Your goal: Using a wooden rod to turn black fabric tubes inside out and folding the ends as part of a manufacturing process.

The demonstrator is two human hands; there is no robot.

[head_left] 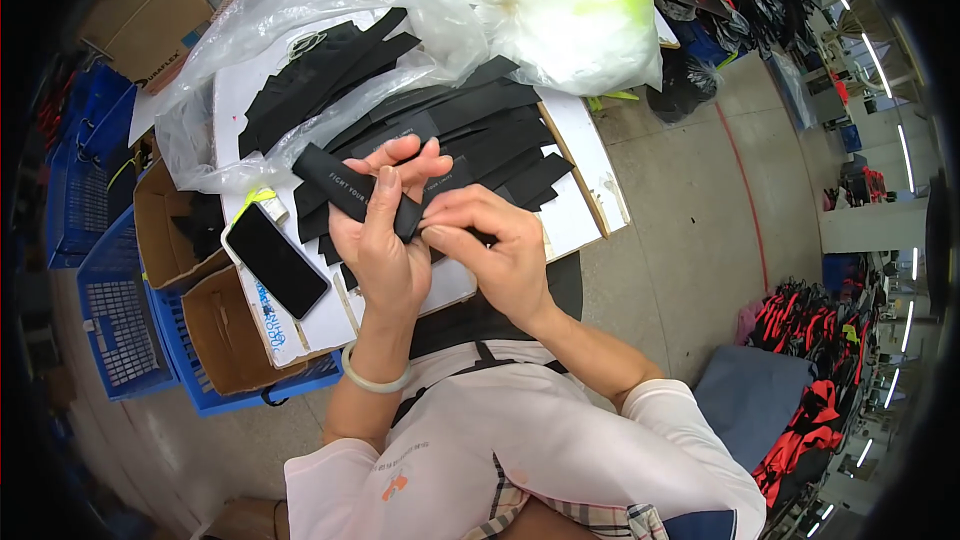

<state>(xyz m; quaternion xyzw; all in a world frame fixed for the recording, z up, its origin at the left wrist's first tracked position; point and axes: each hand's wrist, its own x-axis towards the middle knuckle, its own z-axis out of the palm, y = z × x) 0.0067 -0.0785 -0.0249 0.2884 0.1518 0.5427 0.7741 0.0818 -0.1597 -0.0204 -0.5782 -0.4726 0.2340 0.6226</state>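
My left hand [378,240] is palm up, its fingers curled around a black fabric strip [330,178] with pale print, which lies across the palm. At the strip's right end my right hand [500,245] pinches the edge between thumb and forefinger. Both hands are above the near part of a white worktable [585,165]. Beyond them, many flat black fabric strips [490,105] lie overlapped in a fanned pile, partly hidden by my hands. Left of my left wrist, a smartphone [277,258] with a dark screen rests at the table's corner.
A clear plastic bag [190,130] drapes over the far left of the pile; a stuffed white bag [570,20] sits at the back. A wooden stick [575,170] lies along the right side. Cardboard boxes [230,325] and blue crates [120,310] stand left. Red-and-black goods [800,340] are heaped right.
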